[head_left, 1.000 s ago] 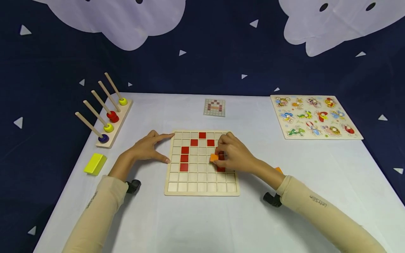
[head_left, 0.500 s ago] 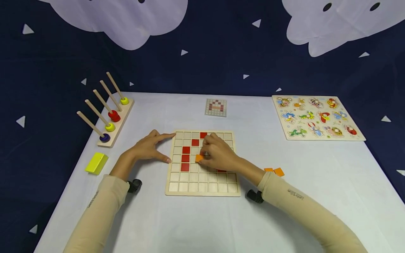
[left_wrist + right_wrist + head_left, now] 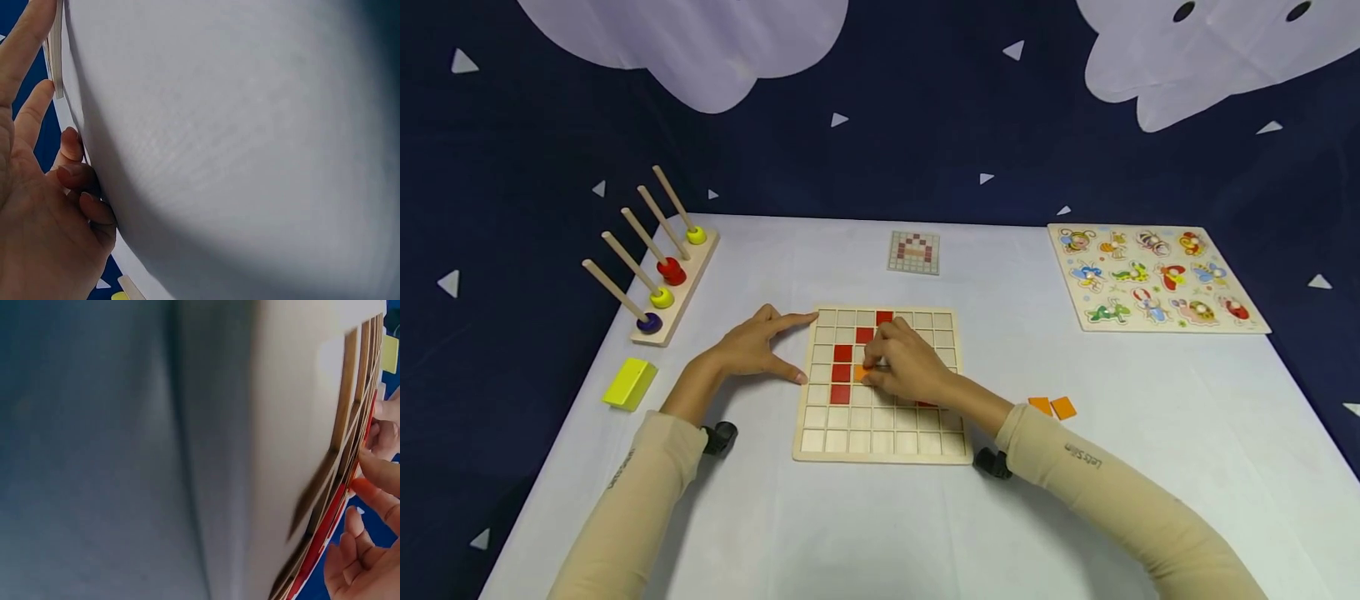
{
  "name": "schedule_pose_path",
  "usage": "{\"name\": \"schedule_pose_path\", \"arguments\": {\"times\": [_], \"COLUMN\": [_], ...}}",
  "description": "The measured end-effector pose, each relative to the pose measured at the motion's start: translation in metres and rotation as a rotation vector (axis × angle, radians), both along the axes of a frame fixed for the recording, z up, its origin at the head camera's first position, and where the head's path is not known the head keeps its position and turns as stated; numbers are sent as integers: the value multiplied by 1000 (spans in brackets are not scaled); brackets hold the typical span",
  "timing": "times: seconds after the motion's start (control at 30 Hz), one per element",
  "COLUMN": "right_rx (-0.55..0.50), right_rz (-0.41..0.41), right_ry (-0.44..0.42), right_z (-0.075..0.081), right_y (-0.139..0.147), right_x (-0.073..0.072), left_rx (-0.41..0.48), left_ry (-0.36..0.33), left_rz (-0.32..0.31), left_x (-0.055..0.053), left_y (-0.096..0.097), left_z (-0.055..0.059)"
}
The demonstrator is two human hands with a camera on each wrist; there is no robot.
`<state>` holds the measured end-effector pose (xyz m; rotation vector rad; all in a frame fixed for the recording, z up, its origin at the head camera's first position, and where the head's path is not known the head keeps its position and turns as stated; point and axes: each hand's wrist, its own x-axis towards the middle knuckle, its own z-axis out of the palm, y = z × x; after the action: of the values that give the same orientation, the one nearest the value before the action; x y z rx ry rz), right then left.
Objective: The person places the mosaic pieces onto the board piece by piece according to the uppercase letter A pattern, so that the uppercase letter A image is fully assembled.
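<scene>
A wooden grid board point(image 3: 880, 457) lies flat on the white table, with several red square tiles point(image 3: 841, 373) in its cells. My right hand point(image 3: 910, 364) pinches an orange square tile point(image 3: 861, 373) at the cell just right of the left red column. Its knuckles and forearm cover some of the board's right half. At the board's left edge, my left hand point(image 3: 748, 346) touches the rim with spread thumb and index finger. The left wrist view shows the other fingers point(image 3: 78, 177) of that hand bent against the table.
Two orange tiles point(image 3: 1063, 407) lie right of the board. A small pattern card point(image 3: 913, 253) lies behind it. A peg stacker point(image 3: 679, 287) and a yellow block point(image 3: 630, 384) are on the left; an insect puzzle board point(image 3: 1157, 279) is at the back right.
The right hand has carried the orange tile leftward across the board to beside the left red column. The left hand has stayed at the board's edge. Both loose orange tiles now show.
</scene>
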<state>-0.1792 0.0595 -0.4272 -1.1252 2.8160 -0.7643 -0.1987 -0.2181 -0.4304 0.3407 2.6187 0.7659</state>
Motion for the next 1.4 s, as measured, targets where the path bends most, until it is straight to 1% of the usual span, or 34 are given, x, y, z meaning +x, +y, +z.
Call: {"name": "schedule_pose_path", "arguments": {"times": [0.1, 0.23, 0.4, 0.6, 0.77, 0.97, 1.1, 1.2, 1.4], "right_rx": [24, 60, 16, -3, -9, 6, 24, 29, 20], "right_rz": [-22, -33, -72, -98, -104, -133, -163, -189, -249], "right_ry": [-18, -20, -50, -31, -7, -3, 8, 35, 64], "right_z": [0, 3, 12, 19, 19, 18, 15, 10, 0], "right_y": [0, 1, 16, 53, 86, 126, 152, 170, 194], "right_x": [2, 5, 10, 16, 19, 30, 38, 45, 59], "left_rx": [-2, -5, 1, -2, 7, 18, 26, 33, 26], "left_ry": [1, -3, -3, 3, 9, 12, 6, 6, 5], "left_rz": [-5, -3, -1, 1, 6, 6, 2, -2, -9], "left_x": [-1, 0, 2, 3, 3, 3, 3, 3, 2], "left_y": [1, 2, 2, 2, 0, 0, 0, 1, 2], "left_z": [0, -1, -2, 0, 0, 0, 1, 1, 2]}}
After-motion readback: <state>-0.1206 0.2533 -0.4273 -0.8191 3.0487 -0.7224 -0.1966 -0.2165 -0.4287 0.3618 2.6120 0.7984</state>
